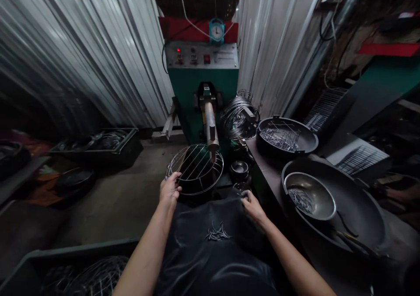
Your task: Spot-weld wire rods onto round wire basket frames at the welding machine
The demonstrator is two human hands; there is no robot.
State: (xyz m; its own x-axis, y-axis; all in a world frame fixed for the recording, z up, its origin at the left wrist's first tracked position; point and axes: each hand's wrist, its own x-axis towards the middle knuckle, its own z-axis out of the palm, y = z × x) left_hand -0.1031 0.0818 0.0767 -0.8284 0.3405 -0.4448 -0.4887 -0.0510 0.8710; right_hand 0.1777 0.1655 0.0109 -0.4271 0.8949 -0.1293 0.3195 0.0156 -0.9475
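My left hand (pixel 169 190) is closed on the near left rim of a round wire rack (pixel 192 167), which has parallel bars inside a ring. The rack is held below the metal arm of a green spot-welding machine (pixel 210 129), and its right side is close to the pointed tip. Over the edge of a black apron (pixel 210 265), my right hand (pixel 252 205) has its fingers pinched together; what is between them is too small and dark to tell. On the apron lies a small pile of short curved wire pieces (pixel 218 233).
Right of me, a large black pan (pixel 361 208) holds a metal bowl (pixel 323 195) with wire pieces. Behind it is another pan (pixel 308 145) of wire parts. Wire coils (pixel 238 116) hang by the machine. Bins stand at far left (pixel 131 142) and near left (pixel 78 248).
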